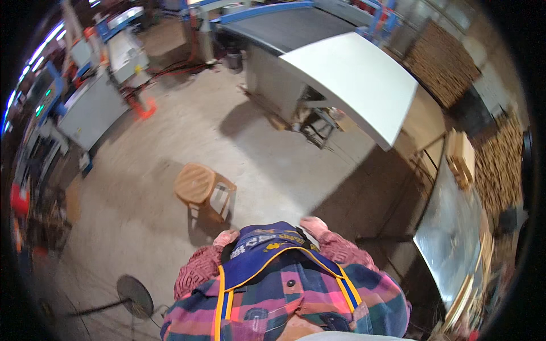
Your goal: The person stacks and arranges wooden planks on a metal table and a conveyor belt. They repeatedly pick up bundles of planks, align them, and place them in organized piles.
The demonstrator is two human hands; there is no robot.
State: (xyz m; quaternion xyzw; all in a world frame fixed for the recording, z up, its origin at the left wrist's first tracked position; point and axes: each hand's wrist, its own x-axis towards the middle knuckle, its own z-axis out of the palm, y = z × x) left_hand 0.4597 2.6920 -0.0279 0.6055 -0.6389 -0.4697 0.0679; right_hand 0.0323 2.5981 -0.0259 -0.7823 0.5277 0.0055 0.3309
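My left hand (226,237) is beside the left edge of my dark blue, yellow-trimmed apron (267,241), below a pink patterned sleeve. On the other side of the apron, my right hand (314,226) is held at about the same height, close to a small white patch at the apron's edge. Both hands are small and blurred, so their fingers and anything in them cannot be made out. Nearest to my left hand stands a tan plastic stool (196,183) on the concrete floor, apart from the hand.
Ahead, a large white panel (355,79) juts from a machine with a dark bed (290,28). Grey machine cabinets (94,108) stand at the left. A shiny metal sheet (449,238) and stacked wood strips (441,62) lie to the right. A round black disc (135,296) stands lower left.
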